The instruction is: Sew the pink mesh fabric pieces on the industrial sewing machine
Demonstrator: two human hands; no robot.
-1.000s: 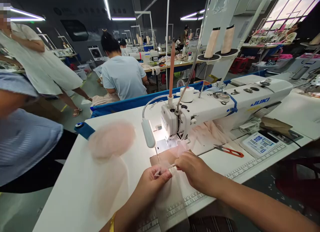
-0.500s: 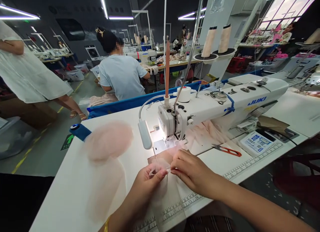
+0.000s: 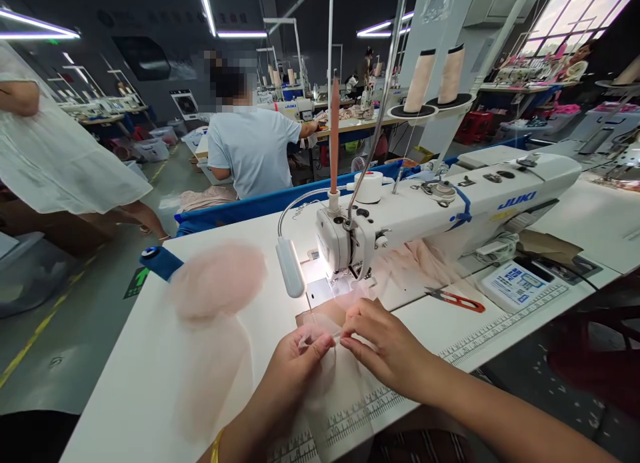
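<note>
Pinching sheer pink mesh strip (image 3: 334, 376), left hand (image 3: 299, 370) meets right hand (image 3: 385, 346).

Centre frame, low: my left hand (image 3: 299, 366) and right hand (image 3: 387, 348) meet on a sheer pink fabric strip (image 3: 344, 386) at the near edge of the white worktable (image 3: 130, 383), before the white sewing machine (image 3: 450, 203). Red-handled thread snips (image 3: 456, 300) lie to the right, a pink tulle heap (image 3: 217, 278) to the left; a co-worker in a pale blue shirt (image 3: 255, 150) sits behind, upper centre.

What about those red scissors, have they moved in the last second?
No. The red scissors still lie just left of the control panel, same gap as before.
</note>
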